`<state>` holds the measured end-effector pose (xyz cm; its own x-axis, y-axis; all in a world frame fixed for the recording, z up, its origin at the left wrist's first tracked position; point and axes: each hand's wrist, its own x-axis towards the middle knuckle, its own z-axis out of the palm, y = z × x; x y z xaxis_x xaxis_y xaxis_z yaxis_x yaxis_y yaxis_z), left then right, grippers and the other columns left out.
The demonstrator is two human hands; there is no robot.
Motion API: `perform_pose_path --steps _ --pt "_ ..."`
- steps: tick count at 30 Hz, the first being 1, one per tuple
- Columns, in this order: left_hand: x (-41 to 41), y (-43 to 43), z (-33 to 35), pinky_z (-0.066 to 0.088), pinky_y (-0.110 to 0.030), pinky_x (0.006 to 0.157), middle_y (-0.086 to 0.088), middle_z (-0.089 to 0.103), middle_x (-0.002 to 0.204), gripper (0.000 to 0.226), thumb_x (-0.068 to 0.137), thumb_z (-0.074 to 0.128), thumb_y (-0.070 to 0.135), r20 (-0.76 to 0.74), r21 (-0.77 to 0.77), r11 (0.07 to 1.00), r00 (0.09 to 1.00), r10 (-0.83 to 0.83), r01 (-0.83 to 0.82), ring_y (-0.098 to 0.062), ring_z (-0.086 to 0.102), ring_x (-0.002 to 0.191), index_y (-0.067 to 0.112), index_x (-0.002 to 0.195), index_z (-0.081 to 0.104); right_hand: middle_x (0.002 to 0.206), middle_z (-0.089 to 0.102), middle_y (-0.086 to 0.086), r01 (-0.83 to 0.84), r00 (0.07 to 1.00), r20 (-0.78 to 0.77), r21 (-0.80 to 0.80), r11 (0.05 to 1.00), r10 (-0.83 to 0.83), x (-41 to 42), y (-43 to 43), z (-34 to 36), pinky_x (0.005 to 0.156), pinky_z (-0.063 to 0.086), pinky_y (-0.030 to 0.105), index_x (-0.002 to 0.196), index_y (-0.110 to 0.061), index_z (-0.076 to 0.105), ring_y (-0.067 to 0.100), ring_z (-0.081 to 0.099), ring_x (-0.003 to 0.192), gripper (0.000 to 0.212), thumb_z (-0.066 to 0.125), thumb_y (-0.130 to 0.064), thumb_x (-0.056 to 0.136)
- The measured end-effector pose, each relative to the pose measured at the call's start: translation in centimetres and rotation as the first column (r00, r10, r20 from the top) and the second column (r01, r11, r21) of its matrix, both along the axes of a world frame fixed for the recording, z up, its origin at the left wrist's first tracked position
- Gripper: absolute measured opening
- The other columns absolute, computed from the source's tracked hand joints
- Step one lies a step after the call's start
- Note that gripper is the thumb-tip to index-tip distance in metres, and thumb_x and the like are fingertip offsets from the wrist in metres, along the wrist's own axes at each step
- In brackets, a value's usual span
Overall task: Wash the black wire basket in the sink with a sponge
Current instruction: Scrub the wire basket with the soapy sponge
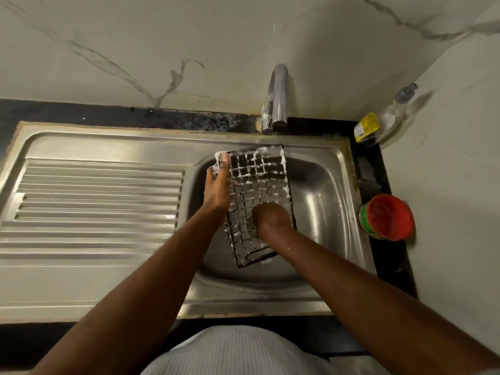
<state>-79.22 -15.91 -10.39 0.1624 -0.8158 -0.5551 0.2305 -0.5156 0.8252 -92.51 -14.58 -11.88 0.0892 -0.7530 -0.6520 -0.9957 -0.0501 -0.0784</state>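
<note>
The black wire basket [259, 185] stands tilted over the steel sink bowl [322, 196], its grid streaked with white foam. My left hand [216, 185] grips its upper left edge, thumb over the foamy corner. My right hand [273, 217] is inside the basket near its lower half, curled round a dark sponge [250, 226] that shows only at the hand's left side. The hand is blurred.
A chrome tap [277, 98] rises behind the bowl. The ribbed drainboard [97, 201] lies to the left. On the black counter at right stand a red-lidded tub [387, 216] and a clear bottle with a yellow label [378, 123]. Marble walls close the back and right.
</note>
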Motion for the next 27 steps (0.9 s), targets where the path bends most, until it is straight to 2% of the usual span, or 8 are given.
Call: perform_pose_path --steps 2,5,9,12,14,18,22,27 --pt "0.3 -0.8 0.1 0.045 -0.066 0.111 -0.010 0.046 0.162 0.125 0.062 0.054 0.105 -0.005 0.009 1.000 1.000 0.021 -0.021 -0.033 0.051 0.141 0.034 0.163 0.032 0.123 0.070 0.012 -0.035 0.999 -0.027 0.087 0.996 0.038 -0.3 1.1 -1.0 0.091 0.058 0.038 0.119 -0.007 0.069 0.028 0.069 0.108 0.026 0.069 -0.009 0.093" --pt "0.6 -0.6 0.5 0.046 -0.065 0.109 -0.009 0.047 0.161 0.124 0.062 0.051 0.105 0.029 -0.036 0.999 0.999 -0.036 0.037 -0.031 0.052 0.140 0.034 0.162 0.032 0.127 0.068 0.011 -0.076 0.997 0.006 0.068 0.995 0.076 -0.7 1.1 -1.2 0.091 0.058 0.037 0.130 -0.012 0.065 0.029 0.067 0.112 0.041 0.073 -0.011 0.090" --pt "0.7 -0.2 1.3 0.045 -0.069 0.108 -0.012 0.043 0.163 0.138 0.052 0.055 0.107 0.019 -0.069 0.996 0.998 -0.062 0.063 -0.035 0.049 0.142 0.035 0.165 0.024 0.123 0.066 0.014 -0.098 0.980 0.173 -0.016 0.995 0.100 -1.2 1.6 -1.0 0.083 0.050 0.034 0.128 -0.012 0.060 0.032 0.064 0.111 0.034 0.064 -0.007 0.095" --pt "1.0 -0.5 1.4 0.044 -0.072 0.107 -0.018 0.038 0.165 0.141 0.048 0.055 0.108 -0.003 -0.039 0.999 1.000 -0.004 0.004 -0.042 0.046 0.144 0.039 0.166 0.019 0.118 0.064 0.021 -0.030 0.982 0.175 -0.183 0.983 0.063 -1.7 2.4 -0.9 0.087 0.053 0.041 0.124 -0.005 0.061 0.040 0.064 0.107 0.025 0.048 -0.005 0.102" --pt "1.2 -0.6 1.4 0.046 -0.070 0.105 -0.019 0.045 0.160 0.139 0.048 0.055 0.108 -0.015 -0.025 0.999 1.000 0.020 -0.020 -0.042 0.052 0.139 0.036 0.164 0.026 0.118 0.064 0.021 -0.024 0.988 0.143 -0.190 0.981 0.052 -1.8 2.7 -0.7 0.082 0.050 0.037 0.120 -0.004 0.062 0.040 0.064 0.108 0.025 0.053 0.000 0.098" --pt "1.4 0.0 1.3 0.050 -0.062 0.106 -0.012 0.058 0.149 0.123 0.061 0.052 0.104 -0.002 -0.076 0.997 1.000 -0.017 0.017 -0.033 0.060 0.131 0.030 0.158 0.042 0.120 0.069 0.014 -0.026 0.985 0.168 -0.080 0.996 0.039 -1.4 2.9 -0.2 0.082 0.054 0.031 0.115 -0.009 0.070 0.031 0.068 0.108 0.037 0.076 0.001 0.081" --pt "1.9 0.3 0.5 0.054 -0.058 0.102 -0.011 0.063 0.144 0.110 0.070 0.049 0.101 0.006 -0.113 0.991 0.998 -0.067 0.067 -0.033 0.063 0.128 0.031 0.154 0.048 0.124 0.066 0.013 -0.065 0.979 0.187 -0.091 0.994 0.081 -1.6 3.5 -0.2 0.086 0.054 0.031 0.121 -0.011 0.069 0.030 0.065 0.113 0.044 0.076 0.002 0.079" --pt "2.4 0.4 0.3 0.060 -0.053 0.092 -0.014 0.071 0.130 0.102 0.076 0.045 0.098 -0.024 -0.132 0.988 0.997 -0.078 0.074 -0.039 0.068 0.119 0.025 0.148 0.053 0.113 0.069 0.016 -0.180 0.962 0.182 -0.138 0.974 0.204 -0.6 4.3 -0.2 0.083 0.053 0.033 0.108 -0.002 0.069 0.033 0.068 0.104 0.028 0.069 0.008 0.082"
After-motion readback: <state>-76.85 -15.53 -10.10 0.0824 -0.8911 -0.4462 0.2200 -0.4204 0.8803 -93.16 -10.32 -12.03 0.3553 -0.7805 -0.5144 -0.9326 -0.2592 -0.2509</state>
